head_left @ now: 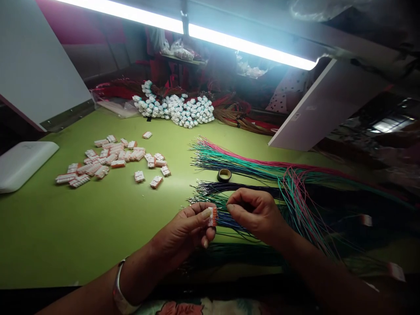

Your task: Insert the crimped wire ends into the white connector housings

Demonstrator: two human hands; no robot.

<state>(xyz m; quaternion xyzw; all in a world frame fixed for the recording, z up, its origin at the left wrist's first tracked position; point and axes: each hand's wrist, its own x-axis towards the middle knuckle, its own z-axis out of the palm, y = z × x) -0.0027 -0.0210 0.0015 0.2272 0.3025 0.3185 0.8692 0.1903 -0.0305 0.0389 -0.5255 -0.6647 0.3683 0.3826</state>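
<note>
Between both hands, small white-orange connector (213, 216), blue wires (229, 221)

I see a lime-green bench (98, 227). The connector (213, 216) between my hands is white with an orange side, and blue wires (231, 222) come out of it. The loose connectors (108, 162) are also white and orange. The wire bundles (262, 168) are pink, teal, dark blue and black. The tape roll (224, 175) is dark with yellowish inside.

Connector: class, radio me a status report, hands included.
Left hand grips connector. Right hand pinches blue wires at its face. Wire bundles beside, nothing blocking.
</note>
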